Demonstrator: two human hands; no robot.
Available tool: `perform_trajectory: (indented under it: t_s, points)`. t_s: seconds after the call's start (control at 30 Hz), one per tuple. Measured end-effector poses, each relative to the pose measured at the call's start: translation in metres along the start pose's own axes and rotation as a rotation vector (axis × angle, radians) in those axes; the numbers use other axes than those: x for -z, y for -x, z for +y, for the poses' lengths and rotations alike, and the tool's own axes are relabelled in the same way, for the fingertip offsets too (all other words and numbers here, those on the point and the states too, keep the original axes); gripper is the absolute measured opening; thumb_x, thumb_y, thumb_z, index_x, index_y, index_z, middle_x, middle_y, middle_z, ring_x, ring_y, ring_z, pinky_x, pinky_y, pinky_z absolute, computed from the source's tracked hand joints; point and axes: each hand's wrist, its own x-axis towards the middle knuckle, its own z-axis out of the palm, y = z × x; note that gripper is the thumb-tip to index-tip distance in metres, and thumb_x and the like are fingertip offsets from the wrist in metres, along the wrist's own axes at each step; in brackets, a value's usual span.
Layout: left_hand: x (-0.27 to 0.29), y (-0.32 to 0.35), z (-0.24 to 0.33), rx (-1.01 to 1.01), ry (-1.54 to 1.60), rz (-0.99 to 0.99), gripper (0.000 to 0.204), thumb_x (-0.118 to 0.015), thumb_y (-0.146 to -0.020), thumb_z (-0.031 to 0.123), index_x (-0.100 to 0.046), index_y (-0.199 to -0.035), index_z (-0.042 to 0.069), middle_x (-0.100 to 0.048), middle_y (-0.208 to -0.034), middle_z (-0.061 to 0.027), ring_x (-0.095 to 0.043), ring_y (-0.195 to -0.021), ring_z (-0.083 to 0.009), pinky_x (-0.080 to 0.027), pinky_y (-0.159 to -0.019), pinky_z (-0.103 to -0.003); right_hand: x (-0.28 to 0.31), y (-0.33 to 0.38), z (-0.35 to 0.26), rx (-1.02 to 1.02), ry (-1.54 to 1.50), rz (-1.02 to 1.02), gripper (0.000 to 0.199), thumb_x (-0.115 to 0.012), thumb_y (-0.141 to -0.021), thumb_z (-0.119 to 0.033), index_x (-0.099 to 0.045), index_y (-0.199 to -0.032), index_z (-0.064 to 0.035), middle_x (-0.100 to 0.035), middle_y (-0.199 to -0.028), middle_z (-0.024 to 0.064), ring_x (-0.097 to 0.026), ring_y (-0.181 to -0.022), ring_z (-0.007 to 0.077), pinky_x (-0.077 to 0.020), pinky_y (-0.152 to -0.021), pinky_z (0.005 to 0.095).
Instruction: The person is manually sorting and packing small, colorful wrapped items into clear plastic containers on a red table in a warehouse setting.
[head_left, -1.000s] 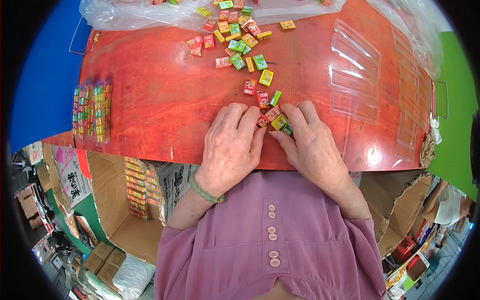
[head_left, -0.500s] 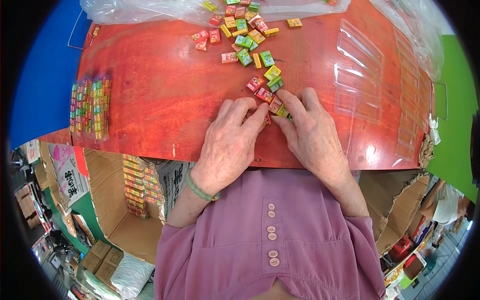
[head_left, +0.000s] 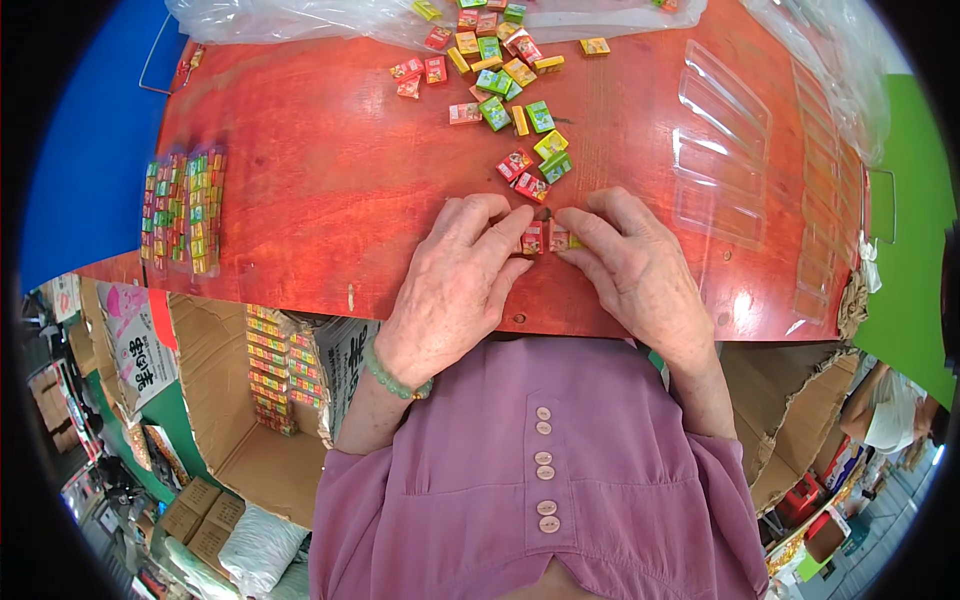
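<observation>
Near the front edge of the red table point(head_left: 320, 180), both my hands are closed around tiny candy-style boxes. Between thumb and fingers, my left hand point(head_left: 455, 275) pinches a small red box point(head_left: 532, 238). My right hand point(head_left: 640, 275) grips a pinkish box point(head_left: 558, 236) with a yellow-green one beside it, partly covered by my fingers. A narrow gap separates the two hands' boxes. Just beyond my fingertips lie a loose red box point(head_left: 531, 187) and a green box point(head_left: 555, 167). More loose red, green and yellow boxes point(head_left: 494, 82) trail toward the far side.
Filled rows of little boxes point(head_left: 183, 212) stand at the table's left. Clear plastic trays point(head_left: 720, 150) lie on the right. Plastic sheeting point(head_left: 320, 22) covers the far edge. Below the table, an open carton point(head_left: 270, 470) at left holds more packed rows; another carton point(head_left: 800, 400) sits at right.
My hands have drawn slightly nearer and apart, with the held boxes pulled away from the loose red one. The red and pinkish boxes now show in a level line.
</observation>
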Motion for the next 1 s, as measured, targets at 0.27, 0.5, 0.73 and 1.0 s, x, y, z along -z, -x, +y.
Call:
perform_trajectory:
  t_s: [0.27, 0.5, 0.73, 1.0]
  points:
    - [-0.004, -0.001, 0.001, -0.038, -0.087, 0.045, 0.043, -0.077, -0.080, -0.004, -0.067, -0.121, -0.002, -0.060, -0.114, -0.0165, -0.062, -0.100, -0.0348, -0.054, -0.082, -0.043, 0.007, -0.004, 0.001, 0.024, -0.120, -0.072, 0.045, -0.079, -0.083, -0.011, -0.066, -0.125, -0.0034, -0.062, -0.116, 0.0151, -0.064, -0.105, 0.0359, -0.0550, -0.088, 0.0440]
    - [-0.002, -0.006, 0.005, -0.030, -0.078, 0.004, 0.039, -0.076, -0.084, 0.005, -0.066, -0.121, -0.002, -0.058, -0.111, -0.0134, -0.059, -0.100, -0.0329, -0.054, -0.083, -0.044, 0.013, -0.007, 0.011, -0.044, -0.218, -0.154, 0.042, -0.078, -0.083, -0.006, -0.067, -0.124, -0.0039, -0.063, -0.117, 0.0138, -0.066, -0.104, 0.0356, -0.0562, -0.086, 0.0429]
    - [-0.004, -0.001, 0.004, -0.068, -0.121, 0.052, 0.041, -0.080, -0.079, 0.002, -0.070, -0.118, 0.001, -0.060, -0.109, -0.0132, -0.059, -0.092, -0.0327, -0.053, -0.077, -0.042, 0.002, -0.007, 0.008, 0.044, -0.187, -0.108, 0.034, -0.077, -0.086, -0.008, -0.069, -0.118, -0.0027, -0.065, -0.112, 0.0133, -0.068, -0.101, 0.0348, -0.0574, -0.084, 0.0416]
    - [0.017, 0.014, 0.000, 0.017, -0.181, 0.033, 0.035, -0.077, -0.082, 0.005, -0.070, -0.116, 0.001, -0.059, -0.110, -0.0106, -0.057, -0.093, -0.0310, -0.054, -0.080, -0.042, -0.023, -0.014, -0.004, 0.163, -0.235, -0.020, 0.037, -0.081, -0.084, -0.009, -0.069, -0.118, -0.0004, -0.065, -0.112, 0.0154, -0.069, -0.101, 0.0345, -0.0590, -0.083, 0.0407]
